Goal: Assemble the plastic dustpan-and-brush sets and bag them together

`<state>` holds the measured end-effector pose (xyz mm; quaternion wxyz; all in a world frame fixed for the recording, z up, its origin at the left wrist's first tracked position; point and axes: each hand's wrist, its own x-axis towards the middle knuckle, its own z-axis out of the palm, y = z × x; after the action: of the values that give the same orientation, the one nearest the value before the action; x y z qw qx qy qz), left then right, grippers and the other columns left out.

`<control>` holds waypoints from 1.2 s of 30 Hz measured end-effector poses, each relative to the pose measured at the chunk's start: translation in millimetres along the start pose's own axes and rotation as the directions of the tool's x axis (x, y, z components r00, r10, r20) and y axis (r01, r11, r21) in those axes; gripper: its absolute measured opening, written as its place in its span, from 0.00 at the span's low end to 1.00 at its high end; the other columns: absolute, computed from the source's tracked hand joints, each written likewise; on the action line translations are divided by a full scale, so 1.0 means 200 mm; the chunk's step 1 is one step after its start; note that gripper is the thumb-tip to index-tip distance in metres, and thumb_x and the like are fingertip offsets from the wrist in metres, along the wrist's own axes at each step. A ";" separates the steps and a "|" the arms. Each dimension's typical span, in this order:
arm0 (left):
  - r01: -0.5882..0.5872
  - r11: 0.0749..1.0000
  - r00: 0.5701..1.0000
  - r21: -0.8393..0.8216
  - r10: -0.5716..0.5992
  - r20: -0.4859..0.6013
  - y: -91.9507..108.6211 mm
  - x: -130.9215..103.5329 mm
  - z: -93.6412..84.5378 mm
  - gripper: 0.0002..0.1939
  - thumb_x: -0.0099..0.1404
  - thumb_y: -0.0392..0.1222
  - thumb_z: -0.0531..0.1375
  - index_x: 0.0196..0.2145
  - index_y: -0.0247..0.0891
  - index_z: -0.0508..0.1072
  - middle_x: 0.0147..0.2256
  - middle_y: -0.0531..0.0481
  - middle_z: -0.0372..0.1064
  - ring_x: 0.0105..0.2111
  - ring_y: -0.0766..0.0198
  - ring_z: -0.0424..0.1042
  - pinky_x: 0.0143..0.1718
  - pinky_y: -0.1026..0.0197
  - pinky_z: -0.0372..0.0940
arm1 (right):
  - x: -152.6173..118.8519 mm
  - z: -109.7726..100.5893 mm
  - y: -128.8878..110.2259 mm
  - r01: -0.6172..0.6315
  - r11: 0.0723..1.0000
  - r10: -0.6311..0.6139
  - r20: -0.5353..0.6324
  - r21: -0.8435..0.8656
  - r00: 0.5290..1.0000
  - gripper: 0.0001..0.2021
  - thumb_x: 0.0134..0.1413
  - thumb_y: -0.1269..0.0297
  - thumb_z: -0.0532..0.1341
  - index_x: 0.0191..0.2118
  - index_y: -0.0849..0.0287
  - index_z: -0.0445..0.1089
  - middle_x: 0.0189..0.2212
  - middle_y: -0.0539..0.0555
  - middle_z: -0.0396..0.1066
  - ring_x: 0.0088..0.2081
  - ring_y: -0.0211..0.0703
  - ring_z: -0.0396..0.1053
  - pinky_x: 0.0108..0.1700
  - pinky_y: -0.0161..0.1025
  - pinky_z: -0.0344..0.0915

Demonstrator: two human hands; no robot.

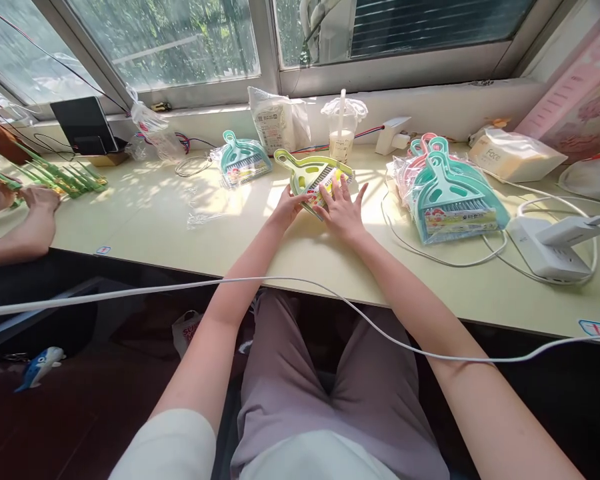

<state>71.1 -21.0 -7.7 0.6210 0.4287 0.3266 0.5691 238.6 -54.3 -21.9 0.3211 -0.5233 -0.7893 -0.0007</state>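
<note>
Fingers (300,198) of the left hand (285,211) gripped the lower left edge of a yellow-green dustpan (305,175), while those of the right hand (344,212) were spread over the printed label (329,189) on its front, thumb held out to the side. The dustpan was near the middle of the pale desk (155,220), its looped handle pointing to the upper left and a brush (325,176) set against it. Just behind it stood a lidded cup (341,145) with a straw, next to a printed bag (276,130) by the window wall. To the left lay a wrapped turquoise dustpan set (245,163), with a scrap of clear plastic (200,217) in front. To the right, more turquoise sets (453,190) were piled with a pink one (414,148), near a tissue pack (513,158) and a white power strip (547,247). At the far left, a co-worker's hand (41,198) was beside green stalks (65,177). A white cable (290,279) crossed in front of both forearms.
</note>
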 end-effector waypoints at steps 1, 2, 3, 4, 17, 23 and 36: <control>0.001 1.000 1.000 0.002 -0.001 -0.002 0.00 0.00 0.00 0.32 0.44 0.26 0.70 0.48 0.37 0.72 0.41 0.47 0.76 0.45 0.55 0.76 0.52 0.52 0.67 | 0.00 0.00 0.00 -0.005 1.000 0.005 -0.004 -0.005 1.000 0.34 0.67 0.38 0.41 0.69 0.50 0.56 0.72 0.58 0.49 0.74 0.61 0.37 0.67 0.76 0.21; 0.000 1.000 1.000 0.003 0.000 -0.004 0.00 0.00 0.00 0.33 0.43 0.25 0.70 0.49 0.37 0.72 0.41 0.47 0.76 0.45 0.55 0.76 0.52 0.52 0.68 | -0.01 -0.01 -0.01 -0.008 1.000 0.008 -0.007 -0.008 1.000 0.33 0.67 0.38 0.41 0.69 0.49 0.56 0.71 0.58 0.50 0.73 0.62 0.37 0.67 0.76 0.21; -0.002 1.000 1.000 0.004 0.002 -0.006 0.00 0.00 0.00 0.34 0.43 0.25 0.70 0.49 0.37 0.72 0.41 0.48 0.76 0.45 0.55 0.76 0.52 0.52 0.68 | -0.01 -0.01 -0.01 -0.009 1.000 0.009 -0.011 -0.004 1.000 0.33 0.67 0.39 0.41 0.68 0.48 0.57 0.71 0.57 0.50 0.73 0.62 0.38 0.67 0.76 0.21; -0.005 1.000 1.000 0.004 0.005 -0.007 0.00 0.00 0.00 0.34 0.43 0.24 0.70 0.49 0.38 0.71 0.41 0.48 0.76 0.46 0.55 0.76 0.53 0.52 0.67 | 0.00 -0.01 -0.02 -0.012 1.000 0.012 -0.019 0.005 1.000 0.32 0.67 0.39 0.41 0.68 0.48 0.57 0.71 0.57 0.51 0.73 0.62 0.38 0.67 0.76 0.22; -0.011 1.000 0.999 0.019 0.010 0.047 -0.01 -0.01 0.01 0.33 0.39 0.24 0.72 0.45 0.36 0.70 0.41 0.47 0.76 0.45 0.54 0.75 0.54 0.49 0.66 | 0.09 -0.08 0.27 -0.320 0.941 0.334 -0.161 0.107 0.929 0.25 0.68 0.48 0.47 0.61 0.53 0.66 0.59 0.63 0.67 0.62 0.65 0.59 0.62 0.75 0.49; -0.007 0.999 0.995 0.045 0.002 0.104 0.00 -0.01 0.00 0.35 0.39 0.25 0.73 0.46 0.37 0.70 0.41 0.47 0.76 0.49 0.50 0.74 0.55 0.48 0.64 | 0.11 -0.07 0.28 -0.319 0.942 0.335 -0.211 0.107 0.918 0.20 0.66 0.50 0.50 0.53 0.51 0.72 0.56 0.63 0.67 0.59 0.65 0.59 0.59 0.73 0.53; 0.039 0.993 0.985 0.113 -0.057 0.161 -0.02 -0.02 0.01 0.37 0.39 0.27 0.74 0.49 0.38 0.72 0.42 0.46 0.76 0.48 0.49 0.75 0.53 0.48 0.67 | 0.14 -0.01 0.35 -0.470 0.864 0.502 -0.272 0.178 0.821 0.16 0.63 0.50 0.54 0.44 0.55 0.71 0.52 0.63 0.65 0.58 0.62 0.59 0.57 0.69 0.57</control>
<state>74.8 -25.1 -10.1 0.6347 0.4995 0.3155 0.4982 291.2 0.4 -28.9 0.4565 -0.6834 -0.5683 0.0402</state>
